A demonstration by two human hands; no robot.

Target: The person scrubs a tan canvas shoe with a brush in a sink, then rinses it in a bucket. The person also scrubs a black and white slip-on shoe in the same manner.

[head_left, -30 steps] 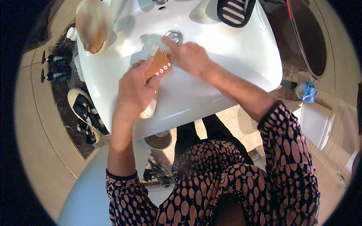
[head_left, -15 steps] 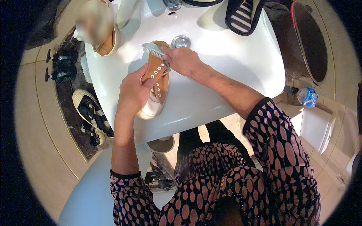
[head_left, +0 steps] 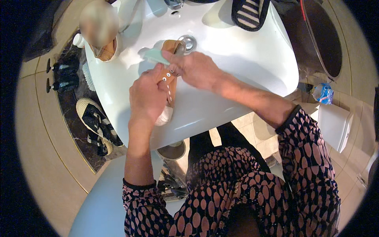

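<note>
A tan lace-less sneaker with white eyelets and a white toe cap lies in the white sink, its toe towards me. My left hand is closed round the shoe's left side, fingers gripping the eyelet flap. In my right hand is a pale green scrubbing brush. Its bristles face down, just above or against the flap beside my left fingers; the exact contact is hidden. Part of the shoe's middle is covered by both hands.
Another tan shoe stands on the sink's left rim. Black-and-white sneakers, dark bottles and a white brush line the left ledge. A striped dark piece lies at the back right. The metal drain is behind the shoe.
The brush has shifted left and slightly down, and now tilts differently. My left hand has moved right and curled more tightly over the shoe's flap. The right forearm has swung lower.
</note>
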